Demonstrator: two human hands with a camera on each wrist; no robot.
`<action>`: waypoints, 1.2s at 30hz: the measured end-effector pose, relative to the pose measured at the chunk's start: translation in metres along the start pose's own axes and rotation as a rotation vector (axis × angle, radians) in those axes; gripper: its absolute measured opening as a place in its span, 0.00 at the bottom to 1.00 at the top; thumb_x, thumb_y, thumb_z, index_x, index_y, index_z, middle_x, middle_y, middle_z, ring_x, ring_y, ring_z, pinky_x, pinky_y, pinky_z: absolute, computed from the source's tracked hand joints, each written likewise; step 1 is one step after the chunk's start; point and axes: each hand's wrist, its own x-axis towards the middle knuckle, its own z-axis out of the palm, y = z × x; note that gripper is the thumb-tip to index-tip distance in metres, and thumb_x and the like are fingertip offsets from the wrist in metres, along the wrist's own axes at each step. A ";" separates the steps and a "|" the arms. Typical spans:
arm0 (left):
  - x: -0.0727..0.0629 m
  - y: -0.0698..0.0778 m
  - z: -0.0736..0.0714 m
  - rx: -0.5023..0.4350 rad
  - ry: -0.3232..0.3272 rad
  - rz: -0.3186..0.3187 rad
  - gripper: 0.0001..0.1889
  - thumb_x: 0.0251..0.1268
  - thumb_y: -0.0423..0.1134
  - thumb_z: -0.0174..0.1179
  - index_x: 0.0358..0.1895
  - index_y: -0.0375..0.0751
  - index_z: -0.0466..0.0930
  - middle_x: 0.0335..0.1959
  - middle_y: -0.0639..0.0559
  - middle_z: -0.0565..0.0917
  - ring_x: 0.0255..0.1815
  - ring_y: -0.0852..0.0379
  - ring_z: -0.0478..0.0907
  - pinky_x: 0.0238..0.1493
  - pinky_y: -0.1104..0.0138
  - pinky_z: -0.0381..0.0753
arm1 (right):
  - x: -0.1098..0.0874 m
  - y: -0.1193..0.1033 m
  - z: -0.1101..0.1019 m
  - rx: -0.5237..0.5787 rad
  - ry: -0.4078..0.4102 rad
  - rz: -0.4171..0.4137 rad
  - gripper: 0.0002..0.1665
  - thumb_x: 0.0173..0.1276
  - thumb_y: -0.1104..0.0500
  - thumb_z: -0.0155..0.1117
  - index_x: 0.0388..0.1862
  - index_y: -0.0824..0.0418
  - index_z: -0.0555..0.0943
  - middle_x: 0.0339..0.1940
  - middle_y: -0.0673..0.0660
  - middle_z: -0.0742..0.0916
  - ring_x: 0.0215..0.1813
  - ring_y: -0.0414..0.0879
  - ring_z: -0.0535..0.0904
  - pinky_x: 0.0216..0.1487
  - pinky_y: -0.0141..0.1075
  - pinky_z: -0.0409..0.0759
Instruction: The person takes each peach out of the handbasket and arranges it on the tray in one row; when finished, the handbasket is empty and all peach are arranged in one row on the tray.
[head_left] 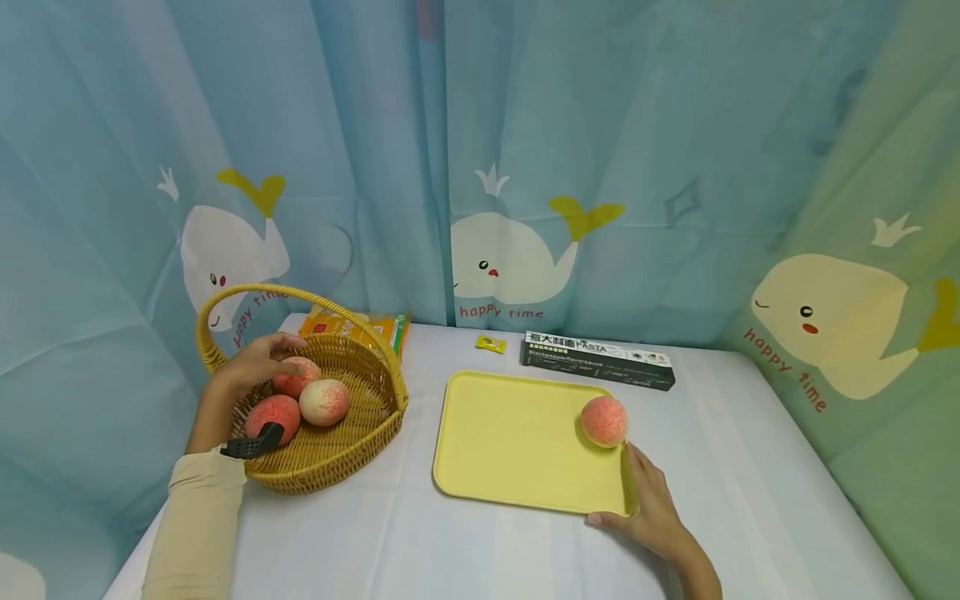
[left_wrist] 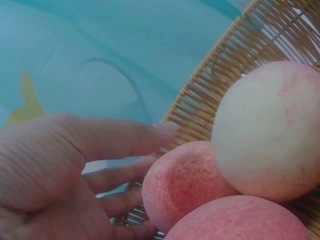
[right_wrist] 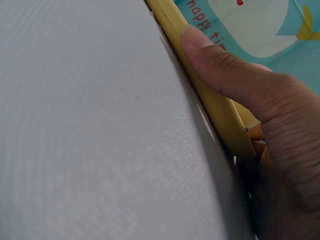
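In the head view, my left hand (head_left: pixel 255 363) reaches into a wicker basket (head_left: pixel 330 475) from its left side. Three peaches lie inside: a pinkish one (head_left: pixel 297 377) at the back, a pale one (head_left: pixel 325 402) and a redder one (head_left: pixel 273 418) in front. The left wrist view shows the thumb and fingers spread beside the back peach (left_wrist: pixel 187 182), fingertips at its edge and the thumb lying straight above. At the near right corner of a yellow tray (head_left: pixel 517 450), my right hand (head_left: pixel 648 512) grips the rim. One more peach (head_left: pixel 604 422) sits at the tray's right side.
Behind the tray lie a black-and-white pasta box (head_left: pixel 597 360) and a small yellow packet (head_left: pixel 491 343). An orange package (head_left: pixel 397 331) is partly hidden behind the basket, whose tall handle (head_left: pixel 300 293) arches over it. A blue curtain (head_left: pixel 525 108) hangs along the table's back.
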 end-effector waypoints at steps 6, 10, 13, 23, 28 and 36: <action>0.002 -0.001 0.002 -0.010 -0.046 -0.023 0.29 0.64 0.31 0.60 0.66 0.24 0.63 0.66 0.27 0.67 0.66 0.33 0.66 0.49 0.66 0.77 | -0.001 0.000 -0.001 -0.004 -0.001 0.005 0.77 0.38 0.45 0.84 0.77 0.73 0.48 0.73 0.77 0.60 0.69 0.75 0.55 0.61 0.71 0.56; 0.001 -0.002 0.003 0.001 -0.068 -0.028 0.31 0.62 0.33 0.62 0.66 0.25 0.64 0.65 0.27 0.68 0.62 0.35 0.69 0.47 0.66 0.77 | -0.001 0.000 0.000 0.004 0.004 -0.001 0.76 0.37 0.46 0.84 0.76 0.74 0.49 0.72 0.77 0.60 0.68 0.76 0.56 0.60 0.72 0.56; 0.001 -0.004 0.003 0.006 -0.078 -0.024 0.30 0.63 0.33 0.63 0.66 0.25 0.64 0.64 0.27 0.68 0.61 0.36 0.70 0.46 0.67 0.77 | -0.001 0.001 0.001 0.012 0.002 0.001 0.76 0.37 0.47 0.84 0.76 0.74 0.49 0.72 0.78 0.60 0.68 0.76 0.55 0.60 0.72 0.56; 0.004 -0.008 0.006 0.016 -0.119 -0.050 0.35 0.62 0.37 0.64 0.70 0.28 0.60 0.67 0.26 0.64 0.61 0.35 0.70 0.50 0.57 0.78 | -0.001 0.000 -0.001 0.006 0.001 -0.002 0.76 0.38 0.46 0.84 0.77 0.72 0.48 0.73 0.77 0.60 0.68 0.75 0.56 0.60 0.72 0.57; 0.004 -0.010 0.007 -0.006 -0.153 -0.072 0.37 0.63 0.39 0.64 0.71 0.30 0.57 0.66 0.26 0.64 0.58 0.36 0.72 0.48 0.55 0.80 | -0.001 -0.001 -0.001 0.017 0.003 -0.003 0.76 0.38 0.46 0.84 0.77 0.72 0.48 0.73 0.77 0.60 0.68 0.75 0.55 0.60 0.73 0.56; 0.005 -0.014 0.010 -0.036 -0.139 -0.070 0.35 0.62 0.37 0.65 0.69 0.29 0.60 0.64 0.26 0.65 0.56 0.38 0.74 0.46 0.55 0.81 | 0.000 0.000 0.000 0.011 0.008 -0.010 0.76 0.38 0.46 0.84 0.77 0.72 0.49 0.72 0.77 0.60 0.68 0.75 0.55 0.60 0.73 0.56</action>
